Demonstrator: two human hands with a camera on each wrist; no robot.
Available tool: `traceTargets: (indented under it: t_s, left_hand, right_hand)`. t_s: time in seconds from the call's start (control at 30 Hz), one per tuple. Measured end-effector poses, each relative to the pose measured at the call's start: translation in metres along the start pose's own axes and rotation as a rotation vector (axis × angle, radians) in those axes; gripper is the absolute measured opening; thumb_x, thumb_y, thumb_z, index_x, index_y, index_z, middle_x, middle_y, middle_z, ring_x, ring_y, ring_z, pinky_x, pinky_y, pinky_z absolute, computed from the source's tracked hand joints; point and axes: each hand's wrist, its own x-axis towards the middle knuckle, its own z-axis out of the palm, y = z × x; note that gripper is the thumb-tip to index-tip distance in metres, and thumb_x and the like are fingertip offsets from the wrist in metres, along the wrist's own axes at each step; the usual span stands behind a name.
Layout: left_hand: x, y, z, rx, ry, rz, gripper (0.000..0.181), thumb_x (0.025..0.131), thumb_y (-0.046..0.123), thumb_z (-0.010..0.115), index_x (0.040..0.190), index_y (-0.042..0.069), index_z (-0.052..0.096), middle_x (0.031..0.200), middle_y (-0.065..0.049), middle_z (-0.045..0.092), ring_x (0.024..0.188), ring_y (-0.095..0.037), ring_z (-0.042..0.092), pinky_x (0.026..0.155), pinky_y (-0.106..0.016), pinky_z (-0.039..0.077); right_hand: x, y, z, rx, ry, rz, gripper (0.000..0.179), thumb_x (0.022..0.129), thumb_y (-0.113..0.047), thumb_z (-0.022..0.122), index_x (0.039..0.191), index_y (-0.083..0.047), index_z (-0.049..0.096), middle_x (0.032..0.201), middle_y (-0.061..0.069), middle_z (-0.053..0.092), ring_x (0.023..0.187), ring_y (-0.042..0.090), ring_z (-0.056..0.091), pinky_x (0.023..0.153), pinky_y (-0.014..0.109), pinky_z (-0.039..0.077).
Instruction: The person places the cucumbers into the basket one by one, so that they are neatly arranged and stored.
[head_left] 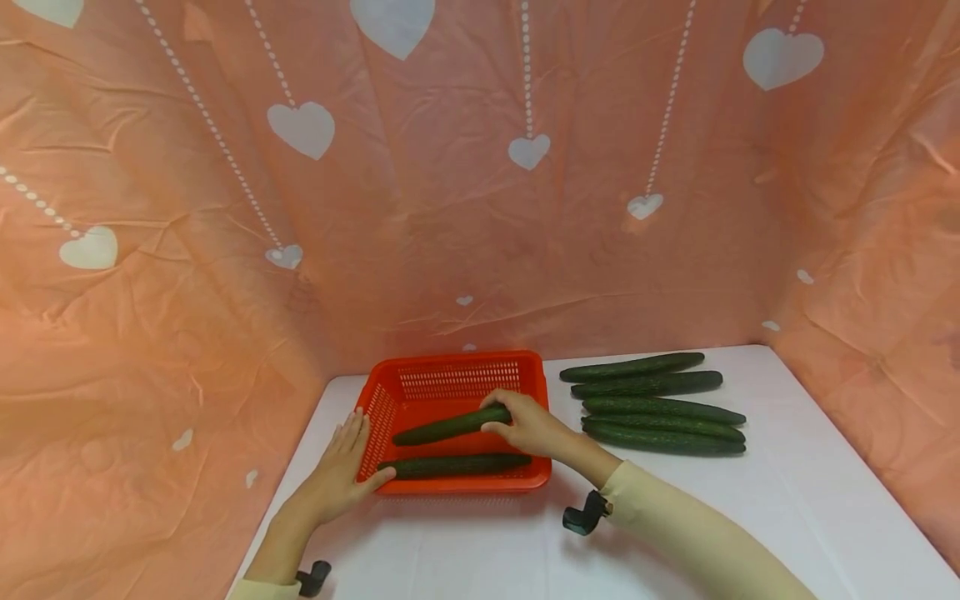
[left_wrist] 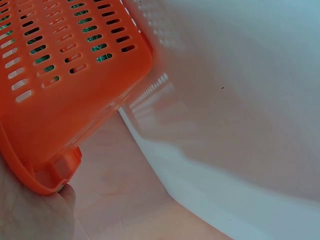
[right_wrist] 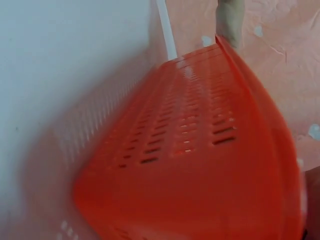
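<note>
My right hand point(head_left: 534, 427) grips one end of a dark green cucumber point(head_left: 442, 428) over the inside of a red plastic basket point(head_left: 468, 485). The cucumber slants, its free end pointing left. A second cucumber point(head_left: 463, 466) lies along the basket's front side. At the front left corner, my left hand point(head_left: 333, 479) rests on the rim with straight fingers, the thumb reaching over the front edge. In the left wrist view, part of that hand point(left_wrist: 37, 215) touches the rim. The right wrist view shows mostly the slotted basket wall point(right_wrist: 185, 130); the held cucumber is hidden there.
Several more cucumbers point(head_left: 663, 407) lie side by side on the white table point(head_left: 795, 483), right of the basket. Behind the table hangs a pinkish-orange cloth point(head_left: 585, 275) with white hearts. The table's left edge runs close to the basket.
</note>
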Motion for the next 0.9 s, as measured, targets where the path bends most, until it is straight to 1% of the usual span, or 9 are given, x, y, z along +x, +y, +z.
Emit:
traceTargets:
  t_s: [0.1, 0.27, 0.4, 0.57, 0.63, 0.73, 0.8, 0.9]
  left_hand:
    - [0.0, 0.0, 0.0, -0.011, -0.003, 0.001, 0.108, 0.101, 0.059, 0.066, 0.167, -0.011, 0.016, 0.177, -0.029, 0.002, 0.163, -0.049, -0.001, 0.133, -0.058, 0.001]
    - [0.0, 0.0, 0.0, -0.007, 0.0, 0.007, 0.107, 0.101, 0.058, 0.066, 0.166, -0.011, 0.016, 0.177, -0.029, 0.002, 0.163, -0.049, 0.0, 0.133, -0.056, 0.0]
    - [0.0, 0.001, -0.001, -0.018, -0.003, 0.003, 0.108, 0.101, 0.058, 0.066, 0.166, -0.011, 0.016, 0.177, -0.029, 0.001, 0.163, -0.051, -0.001, 0.133, -0.058, 0.0]
    - [0.0, 0.002, -0.002, -0.007, -0.01, -0.01, 0.108, 0.101, 0.06, 0.065, 0.167, -0.01, 0.015, 0.177, -0.028, 0.0, 0.163, -0.052, -0.002, 0.13, -0.066, 0.005]
    - [0.001, 0.001, -0.002, 0.0, -0.012, -0.014, 0.108, 0.101, 0.06, 0.065, 0.167, -0.009, 0.015, 0.178, -0.027, 0.0, 0.163, -0.051, -0.002, 0.129, -0.069, 0.007]
    - [0.001, 0.0, -0.001, -0.001, -0.017, -0.018, 0.108, 0.101, 0.059, 0.066, 0.167, -0.01, 0.015, 0.178, -0.027, 0.0, 0.163, -0.052, -0.003, 0.129, -0.07, 0.007]
    - [0.001, 0.0, -0.001, -0.005, -0.022, -0.023, 0.109, 0.101, 0.059, 0.066, 0.167, -0.01, 0.015, 0.178, -0.027, -0.001, 0.162, -0.052, -0.003, 0.129, -0.07, 0.006]
    - [0.001, 0.001, -0.001, -0.003, -0.023, -0.023, 0.109, 0.101, 0.059, 0.066, 0.167, -0.01, 0.015, 0.178, -0.027, 0.0, 0.162, -0.053, -0.003, 0.128, -0.071, 0.007]
  right_hand:
    - [0.003, 0.003, 0.008, -0.001, 0.0, 0.003, 0.027, 0.101, -0.019, 0.077, 0.122, -0.005, 0.067, 0.114, 0.008, 0.073, 0.099, 0.022, 0.067, 0.092, 0.041, 0.06]
    - [0.007, 0.004, 0.016, -0.025, -0.018, 0.021, 0.026, 0.101, -0.02, 0.076, 0.122, -0.006, 0.067, 0.112, 0.006, 0.073, 0.096, 0.02, 0.066, 0.089, 0.038, 0.06]
    - [0.009, 0.0, 0.019, -0.056, -0.057, 0.032, 0.026, 0.102, -0.02, 0.076, 0.123, -0.008, 0.066, 0.113, 0.006, 0.071, 0.098, 0.02, 0.064, 0.091, 0.038, 0.059]
    - [0.011, -0.001, 0.02, -0.077, -0.094, 0.028, 0.024, 0.102, -0.018, 0.075, 0.122, -0.008, 0.065, 0.111, 0.005, 0.07, 0.098, 0.02, 0.063, 0.094, 0.038, 0.059]
    - [0.011, -0.001, 0.021, -0.083, -0.098, 0.014, 0.023, 0.102, -0.017, 0.075, 0.121, -0.008, 0.065, 0.11, 0.006, 0.07, 0.097, 0.02, 0.063, 0.094, 0.039, 0.059]
    - [0.012, 0.0, 0.021, -0.088, -0.102, 0.001, 0.024, 0.101, -0.015, 0.076, 0.122, -0.007, 0.065, 0.112, 0.007, 0.071, 0.098, 0.021, 0.065, 0.096, 0.04, 0.059]
    - [0.012, 0.001, 0.021, -0.08, -0.096, -0.001, 0.026, 0.101, -0.015, 0.076, 0.123, -0.005, 0.066, 0.115, 0.009, 0.072, 0.102, 0.023, 0.067, 0.099, 0.042, 0.059]
    - [0.012, 0.002, 0.022, -0.035, -0.074, 0.006, 0.03, 0.102, -0.013, 0.075, 0.127, -0.002, 0.065, 0.122, 0.015, 0.072, 0.11, 0.028, 0.069, 0.103, 0.046, 0.059]
